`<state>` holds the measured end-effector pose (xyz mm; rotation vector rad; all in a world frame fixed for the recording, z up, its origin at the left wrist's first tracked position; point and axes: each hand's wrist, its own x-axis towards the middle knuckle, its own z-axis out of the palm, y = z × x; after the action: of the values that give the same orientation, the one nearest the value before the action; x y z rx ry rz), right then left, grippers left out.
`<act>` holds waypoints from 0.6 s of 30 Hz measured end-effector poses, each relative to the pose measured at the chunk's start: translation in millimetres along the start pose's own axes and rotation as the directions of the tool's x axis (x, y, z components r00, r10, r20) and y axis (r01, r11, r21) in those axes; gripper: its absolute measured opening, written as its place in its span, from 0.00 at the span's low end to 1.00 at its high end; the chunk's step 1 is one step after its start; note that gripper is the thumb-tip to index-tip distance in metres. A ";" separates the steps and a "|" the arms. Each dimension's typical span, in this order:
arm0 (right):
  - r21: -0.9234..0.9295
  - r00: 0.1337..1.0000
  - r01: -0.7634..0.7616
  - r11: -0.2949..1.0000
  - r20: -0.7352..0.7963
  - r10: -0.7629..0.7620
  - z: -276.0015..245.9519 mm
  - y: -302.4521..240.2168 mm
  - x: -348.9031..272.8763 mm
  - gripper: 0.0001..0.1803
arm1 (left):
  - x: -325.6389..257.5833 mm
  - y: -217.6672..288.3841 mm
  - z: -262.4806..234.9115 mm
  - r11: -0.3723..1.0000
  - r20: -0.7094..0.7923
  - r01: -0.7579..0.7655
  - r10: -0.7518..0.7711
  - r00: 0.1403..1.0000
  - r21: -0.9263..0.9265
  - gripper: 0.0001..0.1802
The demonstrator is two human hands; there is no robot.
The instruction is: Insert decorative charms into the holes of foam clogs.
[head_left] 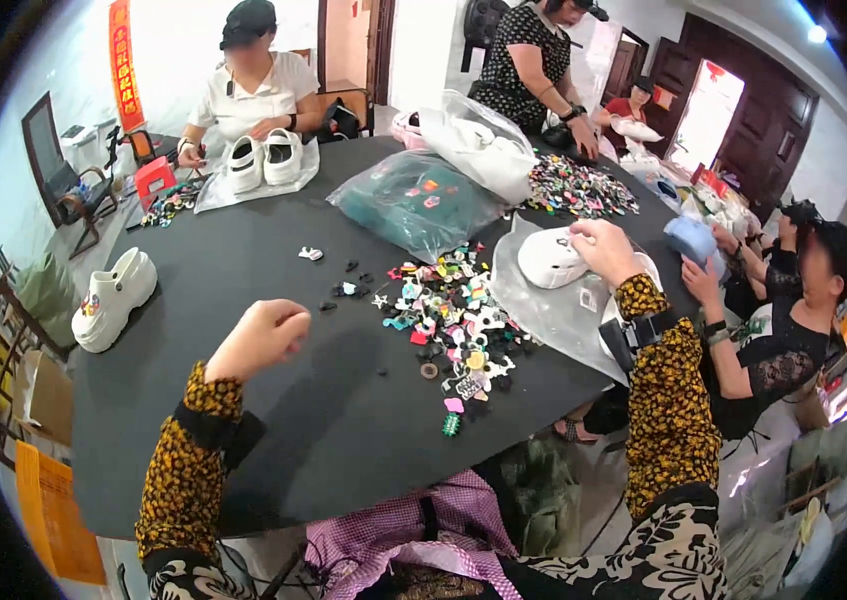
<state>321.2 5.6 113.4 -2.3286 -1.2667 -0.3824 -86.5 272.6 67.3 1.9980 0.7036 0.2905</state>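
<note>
My left hand (261,335) hovers above the dark table, its fingers curled inward; whatever they may hold is hidden. At the right, my right hand (605,249) has its fingers closed at the edge of a white clog (549,259), which lies on a clear plastic bag (533,306). Part of another white shoe shows beside my right wrist. Between my hands spreads a pile of small colourful shoe charms (468,335), with a few loose charms (348,289) nearer my left hand. A white thick-soled clog (115,300) with charms on its front stands at the far left.
A clear bag with dark green contents (418,205) and a bag of white shoes (478,150) lie beyond the pile. Across the table, a person sits behind white shoes (263,160). Another stands by a second charm heap (583,186). At right, a person holds a blue clog (693,240).
</note>
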 end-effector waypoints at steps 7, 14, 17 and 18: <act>0.136 0.974 0.164 0.977 0.132 -0.182 49.2 -44.3 59.8 0.19 | -31.7 -20.1 -12.4 0.997 -0.053 0.008 -0.012 0.999 -0.074 0.16; -0.051 0.953 0.192 0.980 0.248 -0.174 139.8 -119.9 68.8 0.39 | -41.9 -28.2 -13.5 0.984 -0.050 -0.026 0.018 0.999 -0.174 0.17; -0.268 0.958 0.242 0.933 0.216 -0.187 164.6 -131.6 66.6 0.25 | -43.7 -27.9 -13.4 0.985 -0.044 -0.025 0.018 0.999 -0.172 0.16; -0.217 0.968 0.183 0.959 0.211 -0.137 171.0 -122.7 75.3 0.21 | -43.8 -25.8 -13.0 0.985 -0.028 -0.030 0.025 0.999 -0.170 0.16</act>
<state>262.3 205.5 32.6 -2.5176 -1.5886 -0.3827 -137.2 265.8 55.5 1.8452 0.6455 0.3808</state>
